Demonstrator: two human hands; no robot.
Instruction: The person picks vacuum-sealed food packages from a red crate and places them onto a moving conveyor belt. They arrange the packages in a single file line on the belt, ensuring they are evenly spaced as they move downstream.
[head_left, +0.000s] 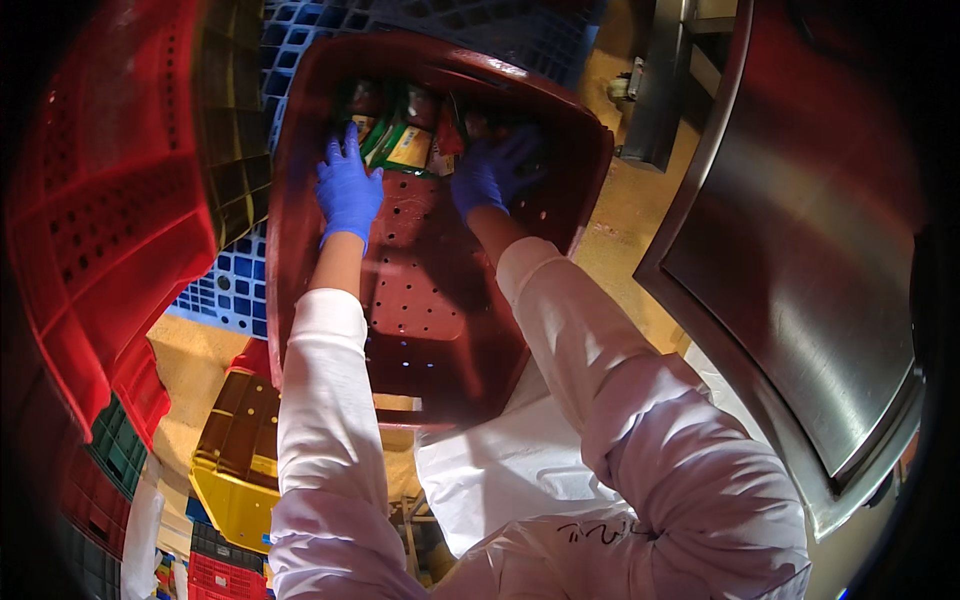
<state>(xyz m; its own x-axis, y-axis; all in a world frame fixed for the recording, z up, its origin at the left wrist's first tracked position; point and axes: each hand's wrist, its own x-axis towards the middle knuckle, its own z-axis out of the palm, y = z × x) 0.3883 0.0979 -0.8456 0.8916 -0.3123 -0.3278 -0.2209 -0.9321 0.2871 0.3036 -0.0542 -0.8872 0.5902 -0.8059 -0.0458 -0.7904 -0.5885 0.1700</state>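
Both my hands, in blue gloves, reach into a dark red plastic crate (416, 300) with a perforated floor. Several sealed packs (409, 146) with green edges and yellow labels lie in a row against its far wall. My left hand (350, 187) rests at the near left end of the row, its fingertips over a pack and its fingers somewhat apart. At the right end is my right hand (491, 169), fingers spread in shadow over the packs there. Whether it grips one of them is hard to see.
Blue plastic pallets (232, 281) lie under and behind the crate. Red crates (135, 225) are stacked on the left, with a yellow crate (236, 487) nearer me. A stainless steel table (795, 285) with a raised rim stands close on the right.
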